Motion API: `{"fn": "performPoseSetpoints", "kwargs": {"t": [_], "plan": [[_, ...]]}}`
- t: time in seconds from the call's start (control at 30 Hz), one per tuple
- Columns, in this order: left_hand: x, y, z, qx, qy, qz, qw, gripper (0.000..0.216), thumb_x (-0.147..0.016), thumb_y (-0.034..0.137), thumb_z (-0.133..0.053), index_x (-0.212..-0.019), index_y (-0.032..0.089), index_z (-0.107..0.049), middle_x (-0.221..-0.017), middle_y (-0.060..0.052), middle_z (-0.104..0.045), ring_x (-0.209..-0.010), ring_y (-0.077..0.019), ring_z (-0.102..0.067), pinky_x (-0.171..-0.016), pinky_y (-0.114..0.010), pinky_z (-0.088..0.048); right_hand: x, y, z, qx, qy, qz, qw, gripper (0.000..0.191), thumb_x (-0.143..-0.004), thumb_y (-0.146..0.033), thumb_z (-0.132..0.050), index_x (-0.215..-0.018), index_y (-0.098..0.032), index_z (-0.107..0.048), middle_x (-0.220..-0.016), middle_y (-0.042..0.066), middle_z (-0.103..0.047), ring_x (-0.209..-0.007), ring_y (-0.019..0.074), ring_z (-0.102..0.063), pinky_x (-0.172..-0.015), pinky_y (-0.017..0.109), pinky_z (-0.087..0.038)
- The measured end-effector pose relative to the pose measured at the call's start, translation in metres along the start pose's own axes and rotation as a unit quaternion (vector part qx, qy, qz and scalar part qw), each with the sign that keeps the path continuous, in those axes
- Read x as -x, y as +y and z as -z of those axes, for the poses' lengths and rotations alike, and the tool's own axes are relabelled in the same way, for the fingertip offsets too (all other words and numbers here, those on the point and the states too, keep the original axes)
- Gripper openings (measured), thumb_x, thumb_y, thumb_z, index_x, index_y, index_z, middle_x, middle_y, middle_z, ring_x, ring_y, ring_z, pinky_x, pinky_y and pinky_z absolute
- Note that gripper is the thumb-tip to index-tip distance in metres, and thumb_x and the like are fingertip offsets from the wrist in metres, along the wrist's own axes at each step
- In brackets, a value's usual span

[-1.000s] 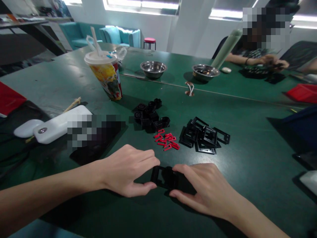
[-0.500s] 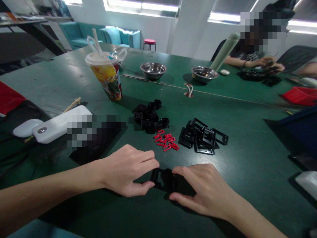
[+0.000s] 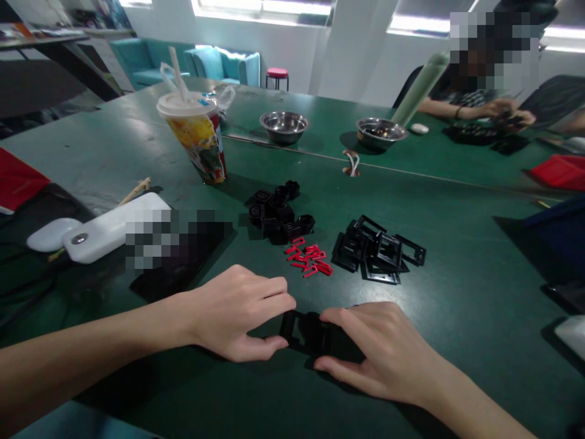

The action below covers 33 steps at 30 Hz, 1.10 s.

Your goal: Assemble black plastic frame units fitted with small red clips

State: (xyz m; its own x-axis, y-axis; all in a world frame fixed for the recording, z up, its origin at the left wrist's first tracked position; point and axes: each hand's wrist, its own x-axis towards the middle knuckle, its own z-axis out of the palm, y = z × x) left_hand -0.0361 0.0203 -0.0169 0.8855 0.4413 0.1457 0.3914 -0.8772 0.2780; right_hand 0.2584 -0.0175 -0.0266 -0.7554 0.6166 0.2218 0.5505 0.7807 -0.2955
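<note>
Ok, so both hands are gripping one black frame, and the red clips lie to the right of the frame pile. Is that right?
Not quite: the red clips lie to the left of the frame pile, as the head view shows. The left hand and right hand are indeed gripping one black frame.

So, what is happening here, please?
A person pinches a black frame-like piece, left hand at one end and right hand at the other. Just beyond it lie small red pieces, with a heap of black parts behind them and black frames to the right. Across the table, another person's hands hold something dark I cannot make out.
</note>
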Motion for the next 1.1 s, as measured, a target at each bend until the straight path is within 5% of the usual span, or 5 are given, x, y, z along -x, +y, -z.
{"fn": "performPoseSetpoints", "kwargs": {"t": [1.1], "plan": [[0.0015, -0.0004, -0.0019, 0.012, 0.031, -0.024, 0.999, 0.02, -0.102, 0.036, -0.058, -0.109, 0.018, -0.065, -0.089, -0.001, -0.064, -0.067, -0.0181, -0.059, -0.055, -0.035, -0.038, -0.0002, -0.0005, 0.0008, -0.001, -0.001, 0.005, 1.0, 0.032, -0.111, -0.049, -0.051, -0.115, -0.019, -0.059, -0.073, -0.002, -0.066, -0.057, 0.0165, -0.059, -0.058, 0.033, -0.026]]}}
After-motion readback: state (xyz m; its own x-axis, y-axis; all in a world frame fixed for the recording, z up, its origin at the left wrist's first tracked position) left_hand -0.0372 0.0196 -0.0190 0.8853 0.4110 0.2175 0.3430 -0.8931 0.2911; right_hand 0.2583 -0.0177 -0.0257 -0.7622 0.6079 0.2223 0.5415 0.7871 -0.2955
